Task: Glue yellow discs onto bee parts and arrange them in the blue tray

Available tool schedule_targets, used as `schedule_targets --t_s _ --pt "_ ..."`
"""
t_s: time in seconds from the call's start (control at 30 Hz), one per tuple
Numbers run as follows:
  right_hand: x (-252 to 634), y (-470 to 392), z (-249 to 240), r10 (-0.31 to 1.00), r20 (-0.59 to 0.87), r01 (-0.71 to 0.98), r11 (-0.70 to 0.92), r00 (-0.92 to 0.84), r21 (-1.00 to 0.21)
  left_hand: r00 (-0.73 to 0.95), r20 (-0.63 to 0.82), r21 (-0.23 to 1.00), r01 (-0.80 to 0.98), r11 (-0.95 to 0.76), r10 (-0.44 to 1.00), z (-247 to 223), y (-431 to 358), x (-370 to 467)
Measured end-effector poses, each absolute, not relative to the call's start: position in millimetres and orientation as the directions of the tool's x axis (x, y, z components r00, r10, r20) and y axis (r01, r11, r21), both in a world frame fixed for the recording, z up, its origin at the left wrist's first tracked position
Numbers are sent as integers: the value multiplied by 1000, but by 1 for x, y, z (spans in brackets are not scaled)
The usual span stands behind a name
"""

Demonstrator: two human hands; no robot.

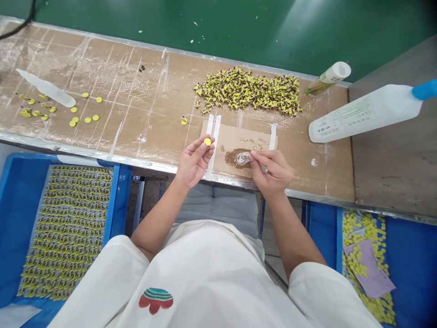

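My left hand (195, 159) pinches a small round yellow disc (207, 141) between thumb and fingertips, its flat face turned up. My right hand (273, 171) is closed in a pinch over a cardboard sheet (225, 132); whatever sits in its fingertips is too small to make out. Those fingertips are at the edge of a wet, glossy brown patch (232, 158) with a whitish clear blob (243, 157) in it. A large heap of small yellow-and-dark pieces (249, 91) lies behind both hands. One yellow disc with a dark part on it (184, 120) rests left of the sheet.
A white bottle with a blue cap (365, 114) and a clear tube with a white top (329, 78) stand at right. Loose yellow discs (88, 120) and a white pointed bottle (46, 87) lie left. Blue bins (119, 196) flank me below, holding rows of pieces (68, 228) and discs (362, 223).
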State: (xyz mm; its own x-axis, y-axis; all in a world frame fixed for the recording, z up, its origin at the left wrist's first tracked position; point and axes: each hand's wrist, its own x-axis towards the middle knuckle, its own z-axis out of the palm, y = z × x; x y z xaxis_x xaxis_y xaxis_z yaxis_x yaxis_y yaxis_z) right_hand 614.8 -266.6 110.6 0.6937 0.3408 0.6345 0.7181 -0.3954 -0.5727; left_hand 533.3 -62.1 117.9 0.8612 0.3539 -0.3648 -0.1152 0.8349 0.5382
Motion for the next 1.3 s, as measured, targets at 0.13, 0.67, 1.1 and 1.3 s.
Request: schedule_targets --t_s 0.13,0.67,1.1,1.3 --pt "614 -267 115 326 647 724 -346 689 -596 883 -330 534 -116 837 333 117 -61 532" --pt "570 -213 173 44 397 388 140 917 -911 924 -310 540 -23 841 224 154 -95 511" --pt "567 -195 159 47 409 397 162 911 -903 927 -301 534 -30 845 223 156 -97 510" --pt "567 -195 157 40 418 412 103 908 -905 917 -324 536 -23 844 231 155 -96 510"
